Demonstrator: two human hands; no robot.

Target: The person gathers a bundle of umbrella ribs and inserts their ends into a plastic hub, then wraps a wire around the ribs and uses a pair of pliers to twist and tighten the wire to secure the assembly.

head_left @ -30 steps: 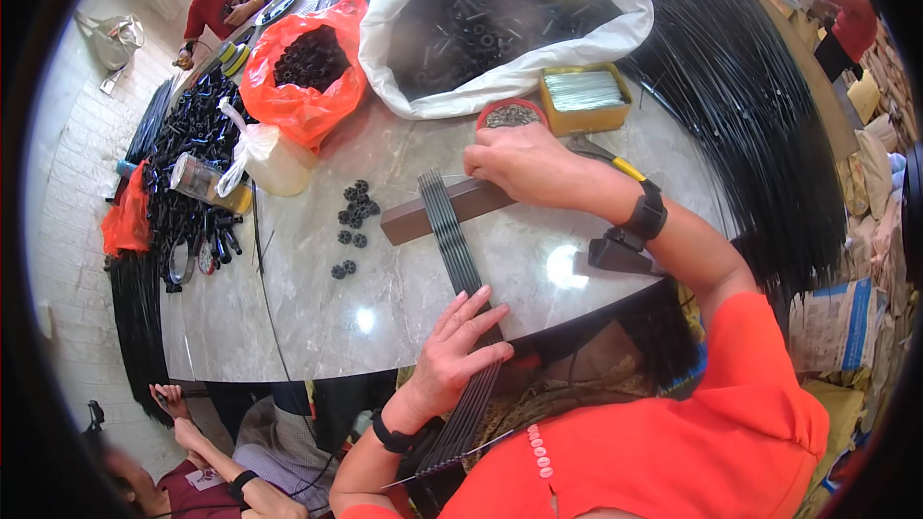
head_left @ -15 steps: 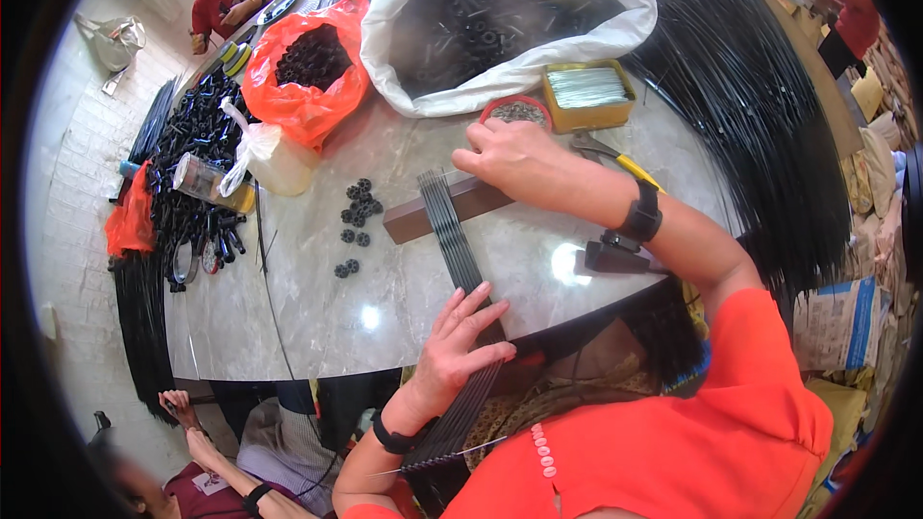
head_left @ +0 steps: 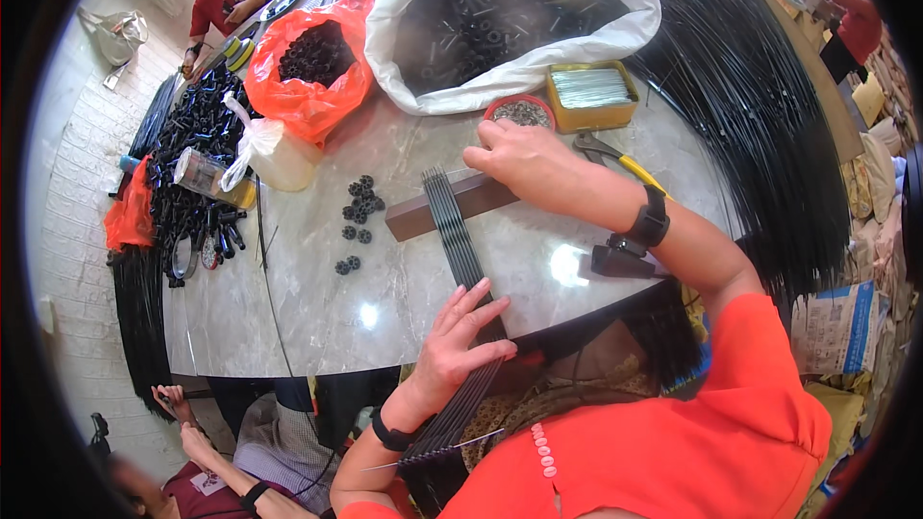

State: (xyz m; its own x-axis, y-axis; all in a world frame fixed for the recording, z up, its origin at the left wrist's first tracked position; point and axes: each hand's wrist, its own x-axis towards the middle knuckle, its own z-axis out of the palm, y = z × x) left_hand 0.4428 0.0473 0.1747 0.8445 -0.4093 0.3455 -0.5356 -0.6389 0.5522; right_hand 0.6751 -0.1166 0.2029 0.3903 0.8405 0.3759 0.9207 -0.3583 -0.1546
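A row of thin black rods (head_left: 448, 223) lies side by side across a brown wooden bar (head_left: 409, 218) on the table, running down toward my body. Over the rods' middle rests my left hand (head_left: 460, 341), its fingers spread out flat and the thumb apart. Close to the right of the rods' far ends, my right hand (head_left: 524, 159) is closed in a pinch above the bar. What its fingertips hold, if anything, is hidden. Just beyond it stands a red bowl (head_left: 495, 108) of small metal bits.
Small black ribbed pieces (head_left: 362, 197) lie left of the bar. Yellow-handled pliers (head_left: 630, 166) and a yellow box (head_left: 586, 117) of thin pale sticks sit to the right. Farther back are a white sack (head_left: 385, 48) and an orange bag (head_left: 264, 67) of black parts. Co-workers sit at left.
My right hand has shifted very slightly to the right, still pinched. My left hand stays on the rods. At the far left, a co-worker's hand has moved down toward the black parts.
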